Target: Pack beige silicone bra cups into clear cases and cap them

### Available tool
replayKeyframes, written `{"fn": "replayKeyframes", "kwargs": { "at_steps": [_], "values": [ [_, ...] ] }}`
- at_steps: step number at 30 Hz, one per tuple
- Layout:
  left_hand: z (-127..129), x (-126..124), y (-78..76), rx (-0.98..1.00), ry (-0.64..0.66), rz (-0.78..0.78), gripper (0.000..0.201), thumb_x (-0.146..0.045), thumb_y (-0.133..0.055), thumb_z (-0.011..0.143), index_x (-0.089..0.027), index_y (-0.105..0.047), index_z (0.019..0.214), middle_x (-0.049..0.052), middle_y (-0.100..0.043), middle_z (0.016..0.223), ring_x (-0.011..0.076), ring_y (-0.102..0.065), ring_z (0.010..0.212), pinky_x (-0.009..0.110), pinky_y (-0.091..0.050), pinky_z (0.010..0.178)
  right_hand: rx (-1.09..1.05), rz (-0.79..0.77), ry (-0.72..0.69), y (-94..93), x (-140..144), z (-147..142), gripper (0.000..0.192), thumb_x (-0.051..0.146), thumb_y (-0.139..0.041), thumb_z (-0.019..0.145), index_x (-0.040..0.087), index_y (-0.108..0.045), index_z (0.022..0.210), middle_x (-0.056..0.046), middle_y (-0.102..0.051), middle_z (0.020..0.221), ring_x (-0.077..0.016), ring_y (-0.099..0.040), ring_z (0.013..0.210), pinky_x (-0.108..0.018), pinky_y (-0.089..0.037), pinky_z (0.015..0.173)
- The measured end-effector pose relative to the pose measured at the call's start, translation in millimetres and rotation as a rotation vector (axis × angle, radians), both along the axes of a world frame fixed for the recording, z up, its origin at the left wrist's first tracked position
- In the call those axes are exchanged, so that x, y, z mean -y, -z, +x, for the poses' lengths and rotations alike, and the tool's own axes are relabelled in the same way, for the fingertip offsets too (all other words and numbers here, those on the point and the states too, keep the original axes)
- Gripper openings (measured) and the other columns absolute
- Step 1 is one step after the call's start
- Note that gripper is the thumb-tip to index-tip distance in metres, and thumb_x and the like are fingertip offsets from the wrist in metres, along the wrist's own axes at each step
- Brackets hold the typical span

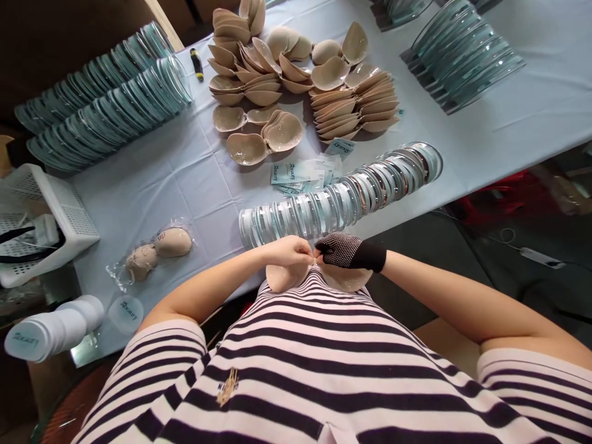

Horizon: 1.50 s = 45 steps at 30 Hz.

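A beige stick-on bra (284,279) rests against the front of the striped shirt, below the table's near edge, one cup to each side. My bare left hand (292,251) pinches it at the middle, where the two cups meet. From the other side my right hand (345,250), in a dark dotted glove, closes its fingertips on the same spot. The fingertips nearly touch, and the small joining piece between them is hidden. Just beyond the hands lies a long row of nested clear plastic cases (319,213) with white bands inside.
Several beige bra cups (263,92) are piled behind printed sachets (296,176). More clear cases stand in rows at left (111,111) and right (467,55). A bagged bra (173,242), white round cards (55,327), a white basket (69,213) and a cutter (197,65) lie around.
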State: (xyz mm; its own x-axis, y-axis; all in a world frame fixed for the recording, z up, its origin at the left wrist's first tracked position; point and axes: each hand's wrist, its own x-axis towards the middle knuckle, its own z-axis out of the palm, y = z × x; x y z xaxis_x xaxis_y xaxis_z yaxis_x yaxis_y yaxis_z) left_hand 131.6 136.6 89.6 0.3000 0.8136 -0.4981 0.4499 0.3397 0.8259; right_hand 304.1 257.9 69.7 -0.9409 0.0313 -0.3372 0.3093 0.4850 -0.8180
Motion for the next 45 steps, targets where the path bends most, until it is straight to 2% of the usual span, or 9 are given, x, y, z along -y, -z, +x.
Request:
{"fn": "replayKeyframes", "kwargs": {
  "at_steps": [4, 7, 12, 20, 27, 34, 38, 41, 45],
  "values": [
    [-0.8, -4.4, -1.5, 0.058, -0.045, 0.084, 0.025, -0.038, -0.062, 0.083, -0.016, -0.074, 0.079, 0.004, -0.067, 0.085, 0.016, -0.061, 0.083, 0.026, -0.046, 0.076, -0.102, -0.163, 0.073, 4.6, -11.4, 4.5, 0.024, 0.037, -0.062, 0.082, 0.016, -0.073, 0.082, -0.004, -0.073, 0.077, -0.0167, -0.065, 0.072, -0.027, -0.048, 0.069],
    [-10.1, -3.0, 3.5, 0.148, -0.087, -0.04, 0.029, -0.042, -0.064, 0.083, -0.016, -0.076, 0.092, 0.005, -0.072, 0.093, 0.0174, -0.065, 0.087, 0.027, -0.049, 0.079, -0.083, -0.239, 0.108, 5.0, -19.9, 7.7, 0.024, 0.038, -0.064, 0.081, 0.016, -0.073, 0.084, -0.003, -0.074, 0.079, -0.0172, -0.066, 0.074, -0.027, -0.049, 0.071],
    [-26.1, 6.1, 14.6, 0.304, 0.014, -0.241, 0.049, -0.039, -0.078, 0.071, -0.024, -0.072, 0.118, 0.004, -0.074, 0.115, 0.0212, -0.067, 0.105, 0.029, -0.05, 0.09, -0.086, -0.199, 0.054, 5.9, -19.1, 7.5, 0.024, 0.037, -0.058, 0.085, 0.017, -0.071, 0.083, -0.003, -0.073, 0.079, -0.0171, -0.066, 0.076, -0.027, -0.049, 0.074],
    [-3.5, -1.0, 7.6, 0.099, -0.101, -0.01, 0.023, -0.035, -0.067, 0.078, -0.015, -0.078, 0.084, 0.003, -0.074, 0.081, 0.0164, -0.065, 0.079, 0.026, -0.046, 0.072, -0.055, -0.087, 0.08, 8.5, -10.0, 2.4, 0.023, 0.036, -0.059, 0.08, 0.016, -0.071, 0.08, -0.001, -0.069, 0.07, -0.0147, -0.06, 0.068, -0.025, -0.043, 0.065],
    [8.1, -1.1, 8.4, 0.142, -0.244, -0.011, 0.02, -0.031, -0.065, 0.075, -0.015, -0.076, 0.079, 0.001, -0.071, 0.075, 0.0142, -0.061, 0.074, 0.025, -0.044, 0.069, -0.036, -0.289, 0.104, 12.8, -20.5, 9.9, 0.03, 0.041, -0.063, 0.078, 0.013, -0.072, 0.083, -0.003, -0.07, 0.075, -0.0165, -0.061, 0.073, -0.027, -0.047, 0.07],
    [16.1, 9.7, 17.5, 0.17, -0.257, -0.068, 0.014, -0.025, -0.064, 0.072, -0.015, -0.074, 0.074, 0.0, -0.068, 0.07, 0.013, -0.059, 0.07, 0.024, -0.043, 0.066, -0.098, -0.102, -0.013, 17.8, -11.2, 13.3, 0.025, 0.036, -0.06, 0.081, 0.015, -0.073, 0.079, -0.003, -0.069, 0.072, -0.0146, -0.058, 0.067, -0.025, -0.043, 0.064],
    [7.6, 9.6, 17.0, 0.305, -0.205, -0.033, 0.019, -0.031, -0.068, 0.074, -0.014, -0.075, 0.077, 0.002, -0.069, 0.072, 0.0129, -0.06, 0.07, 0.024, -0.044, 0.068, -0.108, -0.251, 0.016, 10.1, -7.1, 12.7, 0.033, 0.044, -0.061, 0.083, 0.013, -0.072, 0.079, -0.003, -0.067, 0.07, -0.0151, -0.06, 0.069, -0.025, -0.046, 0.066],
    [0.4, 4.0, 18.8, 0.321, -0.179, -0.025, 0.021, -0.034, -0.07, 0.074, -0.014, -0.074, 0.076, 0.002, -0.067, 0.07, 0.0119, -0.058, 0.068, 0.023, -0.043, 0.066, -0.103, -0.304, 0.05, 12.0, -8.6, 10.1, 0.034, 0.046, -0.063, 0.083, 0.013, -0.072, 0.081, -0.003, -0.07, 0.074, -0.0167, -0.063, 0.072, -0.027, -0.05, 0.07],
    [1.1, -2.8, 31.1, 0.325, -0.236, -0.072, 0.022, -0.036, -0.071, 0.071, -0.014, -0.074, 0.074, 0.001, -0.066, 0.067, 0.0112, -0.056, 0.065, 0.023, -0.041, 0.061, -0.293, -0.145, 0.107, 23.2, -12.2, 7.6, 0.024, 0.038, -0.06, 0.084, 0.017, -0.072, 0.081, -0.006, -0.074, 0.08, -0.0192, -0.067, 0.076, -0.035, -0.052, 0.085]
  ]
}}
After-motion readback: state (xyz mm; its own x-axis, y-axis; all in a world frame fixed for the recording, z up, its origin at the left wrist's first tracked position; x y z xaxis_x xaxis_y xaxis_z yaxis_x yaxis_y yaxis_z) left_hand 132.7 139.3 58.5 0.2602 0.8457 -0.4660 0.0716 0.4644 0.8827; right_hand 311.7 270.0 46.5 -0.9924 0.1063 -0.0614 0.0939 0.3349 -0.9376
